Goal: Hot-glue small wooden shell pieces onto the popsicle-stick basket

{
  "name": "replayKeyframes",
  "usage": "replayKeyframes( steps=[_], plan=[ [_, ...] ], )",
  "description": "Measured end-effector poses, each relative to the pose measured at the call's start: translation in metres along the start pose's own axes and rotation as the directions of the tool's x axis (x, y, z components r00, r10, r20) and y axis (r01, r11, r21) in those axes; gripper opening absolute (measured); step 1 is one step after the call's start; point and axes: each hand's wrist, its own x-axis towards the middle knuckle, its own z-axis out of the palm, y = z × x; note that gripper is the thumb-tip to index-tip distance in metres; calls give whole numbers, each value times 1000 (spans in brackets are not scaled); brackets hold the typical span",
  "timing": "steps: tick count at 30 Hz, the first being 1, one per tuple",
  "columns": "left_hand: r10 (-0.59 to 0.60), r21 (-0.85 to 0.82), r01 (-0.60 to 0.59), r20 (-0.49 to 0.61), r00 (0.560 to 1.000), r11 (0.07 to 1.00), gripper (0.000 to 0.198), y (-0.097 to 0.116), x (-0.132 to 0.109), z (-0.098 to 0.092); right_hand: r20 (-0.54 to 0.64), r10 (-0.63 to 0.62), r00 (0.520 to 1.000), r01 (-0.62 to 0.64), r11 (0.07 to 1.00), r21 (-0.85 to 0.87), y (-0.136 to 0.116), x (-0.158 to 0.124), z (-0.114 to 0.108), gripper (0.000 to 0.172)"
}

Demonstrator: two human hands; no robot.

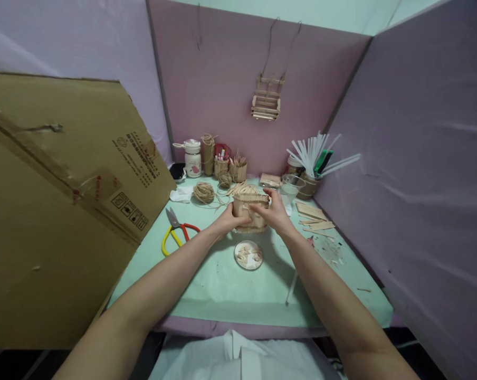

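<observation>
Gently: hold the popsicle-stick basket (251, 210) level between left hand (226, 221) and right hand (276, 215), both clasped on its sides, mid-way along the worktop (222, 290), just behind the small dish (236, 256); squeeze evenly, sparing glued joints.

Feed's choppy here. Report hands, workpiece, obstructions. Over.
Left hand, right hand: both clasped on small box of pale wooden craft sticks. Small round white dish of wood scraps on its near side. Yellow-and-red-handled scissors off left, clear.
</observation>
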Motion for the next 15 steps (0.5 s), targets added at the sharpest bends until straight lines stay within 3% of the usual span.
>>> replayKeyframes(
  steps=[15],
  plan=[
    [37,-32,-37,-5,999,999,74,-8,3,-4,-34,-32,999,32,999,-1,-2,-5,-3,63]
  ],
)
